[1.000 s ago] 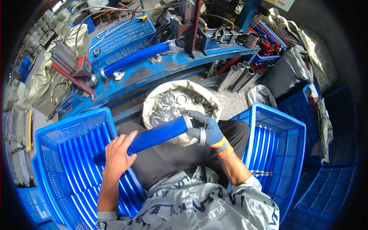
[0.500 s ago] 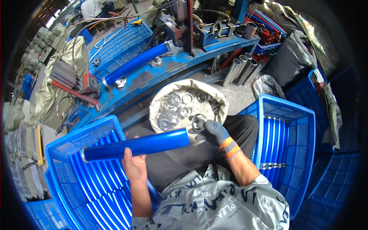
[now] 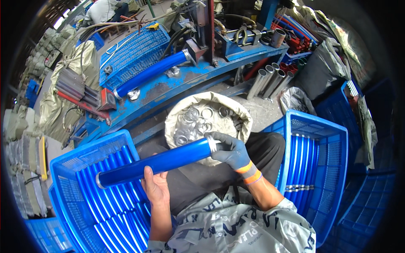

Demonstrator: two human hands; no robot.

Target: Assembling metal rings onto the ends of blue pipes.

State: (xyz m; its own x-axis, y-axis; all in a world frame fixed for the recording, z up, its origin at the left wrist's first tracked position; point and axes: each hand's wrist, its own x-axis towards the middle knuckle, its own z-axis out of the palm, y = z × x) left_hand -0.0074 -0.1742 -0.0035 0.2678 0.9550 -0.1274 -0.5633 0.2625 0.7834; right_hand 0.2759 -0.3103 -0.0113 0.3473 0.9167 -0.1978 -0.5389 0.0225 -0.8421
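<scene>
A shiny blue tube [image 3: 156, 165] lies across my lap, its left end over the crate. My bare left hand [image 3: 157, 185] supports it from below near the middle, thumb on the near side and fingers underneath. At the tube's right end sits a silver metal ring [image 3: 211, 144]. My gloved right hand [image 3: 230, 151] closes its fingers around that ring, pressed against the tube's end. Another silver ring shows at the left end. Just beyond, an open cloth sack [image 3: 173, 122] holds many loose metal rings [image 3: 192, 116].
Blue crates of blue tubes stand at my left [image 3: 63, 168] and right [image 3: 339, 168]. Ahead, a blue metal bench [image 3: 185, 78] carries another blue tube [image 3: 152, 72] between red end stops. Bare metal pipes [image 3: 270, 80] stand beneath its right side. Someone [image 3: 101, 12] sits far left.
My right hand has brought the ring onto the tube's right end, where they were apart before. The tube has shifted slightly right, and my left hand has moved with it.
</scene>
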